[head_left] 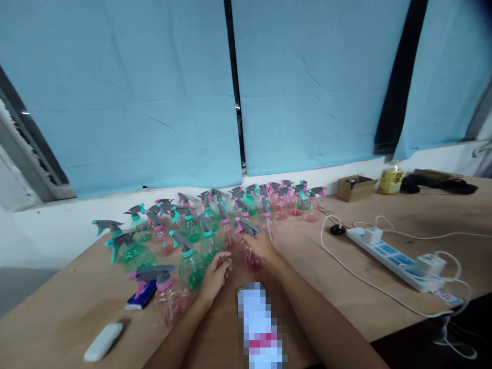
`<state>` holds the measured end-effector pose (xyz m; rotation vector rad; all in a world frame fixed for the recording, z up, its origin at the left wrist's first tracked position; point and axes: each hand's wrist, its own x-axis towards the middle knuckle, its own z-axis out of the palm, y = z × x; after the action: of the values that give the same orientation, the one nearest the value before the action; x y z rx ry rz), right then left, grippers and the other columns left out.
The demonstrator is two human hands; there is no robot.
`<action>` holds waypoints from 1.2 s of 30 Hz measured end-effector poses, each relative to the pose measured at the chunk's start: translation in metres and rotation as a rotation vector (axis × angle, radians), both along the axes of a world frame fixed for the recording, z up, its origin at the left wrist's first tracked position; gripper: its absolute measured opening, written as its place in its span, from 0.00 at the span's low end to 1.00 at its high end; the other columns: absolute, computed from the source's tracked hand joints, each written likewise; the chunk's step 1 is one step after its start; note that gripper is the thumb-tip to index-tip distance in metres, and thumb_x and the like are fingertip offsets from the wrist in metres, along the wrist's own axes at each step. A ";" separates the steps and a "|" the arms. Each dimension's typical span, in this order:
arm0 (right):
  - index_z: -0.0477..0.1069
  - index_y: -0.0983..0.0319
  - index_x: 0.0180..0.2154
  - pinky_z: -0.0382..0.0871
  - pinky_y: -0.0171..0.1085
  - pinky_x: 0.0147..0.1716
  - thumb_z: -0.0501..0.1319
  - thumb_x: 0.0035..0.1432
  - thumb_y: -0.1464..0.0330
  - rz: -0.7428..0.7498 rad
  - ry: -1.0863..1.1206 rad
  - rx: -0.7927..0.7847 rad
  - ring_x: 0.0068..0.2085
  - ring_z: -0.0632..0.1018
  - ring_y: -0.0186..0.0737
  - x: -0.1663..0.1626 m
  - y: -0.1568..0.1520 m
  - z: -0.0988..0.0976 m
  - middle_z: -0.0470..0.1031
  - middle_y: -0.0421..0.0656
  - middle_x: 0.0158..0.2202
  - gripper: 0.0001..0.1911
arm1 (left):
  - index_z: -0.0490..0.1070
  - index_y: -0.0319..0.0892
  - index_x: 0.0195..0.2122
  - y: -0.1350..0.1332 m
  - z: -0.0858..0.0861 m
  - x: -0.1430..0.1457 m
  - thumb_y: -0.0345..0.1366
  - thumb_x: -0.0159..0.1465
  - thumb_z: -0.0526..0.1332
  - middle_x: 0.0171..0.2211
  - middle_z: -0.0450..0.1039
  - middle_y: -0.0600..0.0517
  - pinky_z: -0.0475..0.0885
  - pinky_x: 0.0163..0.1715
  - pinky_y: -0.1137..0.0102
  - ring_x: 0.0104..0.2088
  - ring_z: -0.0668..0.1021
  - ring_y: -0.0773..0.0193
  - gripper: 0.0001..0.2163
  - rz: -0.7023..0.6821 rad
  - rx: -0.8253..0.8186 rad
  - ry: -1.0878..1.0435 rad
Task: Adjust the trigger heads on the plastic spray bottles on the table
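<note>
Around the neck of a pink spray bottle [252, 260] with a grey and pink trigger head, my right hand [260, 245] is closed; the bottle stands upright near the front of a group. My left hand [218, 271] is loosely curled with nothing visible in it, just right of a green spray bottle [192, 269] with a teal collar. Nearer on the left is another pink spray bottle [172, 302] with a grey head. Several more pink and green spray bottles crowd the table behind both hands, some hidden by others.
A phone [257, 323] with a blurred-out screen lies between my forearms. To the left are a white case [103, 341] and a blue packet [143, 296]. On the right are a power strip [395, 261] with cables, a small cardboard box [355, 188] and a yellow-labelled bottle [390, 179].
</note>
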<state>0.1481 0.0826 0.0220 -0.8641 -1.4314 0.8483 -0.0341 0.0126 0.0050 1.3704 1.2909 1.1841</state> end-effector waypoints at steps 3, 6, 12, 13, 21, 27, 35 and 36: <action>0.74 0.60 0.36 0.68 0.34 0.28 0.60 0.50 0.67 -0.045 0.004 0.057 0.27 0.73 0.36 0.009 0.000 0.001 0.75 0.38 0.28 0.10 | 0.65 0.43 0.50 0.001 -0.001 -0.001 0.45 0.55 0.62 0.24 0.69 0.58 0.57 0.14 0.78 0.20 0.69 0.70 0.23 0.025 -0.014 -0.043; 0.74 0.60 0.35 0.67 0.33 0.27 0.59 0.50 0.66 -0.082 -0.015 0.050 0.26 0.72 0.36 0.021 0.002 0.000 0.73 0.38 0.25 0.09 | 0.61 0.43 0.55 0.000 0.000 0.000 0.45 0.55 0.62 0.24 0.69 0.59 0.57 0.14 0.78 0.20 0.69 0.70 0.27 0.031 -0.019 -0.060; 0.73 0.62 0.27 0.65 0.33 0.28 0.59 0.50 0.63 -0.207 -0.077 0.025 0.25 0.69 0.35 0.051 0.004 -0.002 0.69 0.37 0.21 0.09 | 0.58 0.43 0.56 0.000 0.001 0.000 0.45 0.55 0.62 0.23 0.69 0.59 0.58 0.14 0.78 0.20 0.69 0.69 0.29 0.038 -0.017 -0.061; 0.73 0.62 0.28 0.65 0.34 0.29 0.58 0.50 0.63 -0.225 -0.079 0.024 0.26 0.70 0.35 0.057 0.003 -0.002 0.69 0.37 0.21 0.09 | 0.59 0.43 0.55 0.000 0.001 0.000 0.45 0.55 0.62 0.23 0.68 0.59 0.58 0.15 0.78 0.20 0.69 0.69 0.28 0.034 -0.017 -0.058; 0.75 0.63 0.33 0.62 0.35 0.26 0.57 0.53 0.59 -0.648 -0.242 -0.063 0.25 0.72 0.40 0.098 -0.013 0.005 0.70 0.41 0.21 0.15 | 0.62 0.43 0.52 0.001 -0.002 0.000 0.46 0.57 0.61 0.23 0.69 0.59 0.56 0.16 0.78 0.19 0.69 0.70 0.23 -0.066 -0.021 0.031; 0.65 0.62 0.54 0.67 0.42 0.36 0.58 0.53 0.62 -0.879 -0.277 0.049 0.35 0.76 0.47 0.106 -0.009 0.000 0.77 0.50 0.40 0.27 | 0.64 0.44 0.51 0.003 -0.003 -0.002 0.47 0.59 0.61 0.23 0.69 0.59 0.55 0.16 0.77 0.19 0.68 0.70 0.22 -0.111 -0.019 0.064; 0.60 0.64 0.57 0.60 0.53 0.53 0.58 0.49 0.67 -0.916 -0.331 0.324 0.53 0.69 0.54 0.103 0.000 -0.017 0.69 0.54 0.50 0.31 | 0.71 0.42 0.44 -0.005 0.007 0.002 0.47 0.59 0.59 0.23 0.68 0.58 0.56 0.18 0.76 0.19 0.67 0.70 0.17 -0.129 -0.027 0.075; 0.59 0.63 0.57 0.59 0.54 0.53 0.57 0.50 0.67 -0.915 -0.325 0.319 0.53 0.69 0.53 0.101 0.000 -0.018 0.69 0.53 0.50 0.31 | 0.72 0.42 0.42 -0.007 0.008 0.003 0.47 0.59 0.59 0.22 0.67 0.58 0.56 0.18 0.76 0.19 0.67 0.70 0.16 -0.134 -0.033 0.083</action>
<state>0.2495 0.0825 0.0041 -1.2788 -1.1916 -0.2115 -0.0313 0.0061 0.0133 1.4714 1.2502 1.0201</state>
